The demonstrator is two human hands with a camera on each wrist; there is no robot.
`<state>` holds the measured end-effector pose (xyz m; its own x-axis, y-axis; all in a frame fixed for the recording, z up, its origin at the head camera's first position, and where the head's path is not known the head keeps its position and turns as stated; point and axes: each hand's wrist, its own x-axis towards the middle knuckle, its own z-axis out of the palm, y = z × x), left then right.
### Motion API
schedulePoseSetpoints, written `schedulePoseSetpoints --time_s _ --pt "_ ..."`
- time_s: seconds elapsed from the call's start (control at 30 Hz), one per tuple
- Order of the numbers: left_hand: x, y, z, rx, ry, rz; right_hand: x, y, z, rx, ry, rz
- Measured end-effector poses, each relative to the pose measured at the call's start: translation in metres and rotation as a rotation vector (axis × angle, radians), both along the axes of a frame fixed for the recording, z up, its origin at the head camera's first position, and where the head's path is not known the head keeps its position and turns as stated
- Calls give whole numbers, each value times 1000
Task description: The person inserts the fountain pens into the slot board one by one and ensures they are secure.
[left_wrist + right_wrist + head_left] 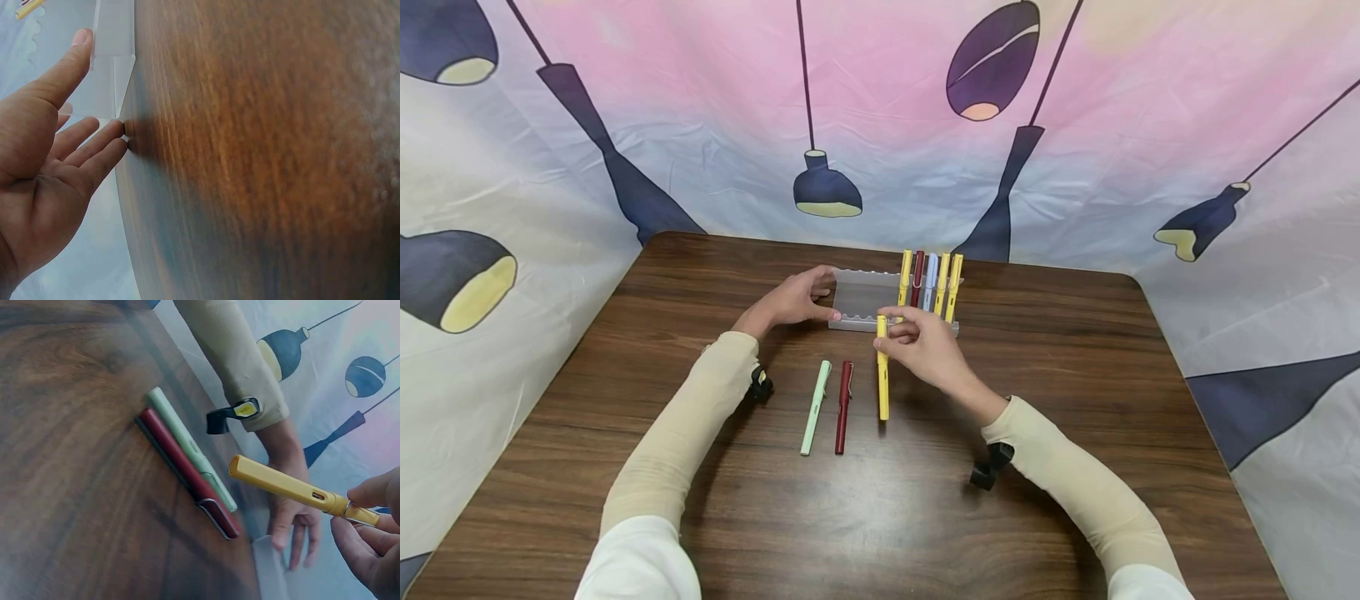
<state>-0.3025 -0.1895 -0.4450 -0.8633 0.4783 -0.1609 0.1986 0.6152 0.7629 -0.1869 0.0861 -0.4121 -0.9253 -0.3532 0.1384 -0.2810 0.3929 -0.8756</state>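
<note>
My right hand [931, 346] pinches a yellow pen [883, 385] near its capped, clip end, between thumb and fingers. The pen's other end points toward the front of the table. At the left end of a clear pen rack [867, 296] is my left hand [792, 300], its thumb at the front corner and its fairly straight fingers along the side. In the rack's right part stand a yellow pen [904, 279], a dark red pen [917, 282], a light blue pen [930, 283] and two more yellow pens [954, 287].
In front of the rack, a mint green pen [815, 410] and another dark red pen [844, 410] lie side by side on the wooden table [880, 517]. A cloth printed with lamps [895, 100] hangs behind the table's back edge.
</note>
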Motion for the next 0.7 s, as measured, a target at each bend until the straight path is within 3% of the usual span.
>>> schedulePoseSetpoints --time_s 0.7 --pt "0 -1 -1 11 -10 -15 -35 9 43 -14 193 -156"
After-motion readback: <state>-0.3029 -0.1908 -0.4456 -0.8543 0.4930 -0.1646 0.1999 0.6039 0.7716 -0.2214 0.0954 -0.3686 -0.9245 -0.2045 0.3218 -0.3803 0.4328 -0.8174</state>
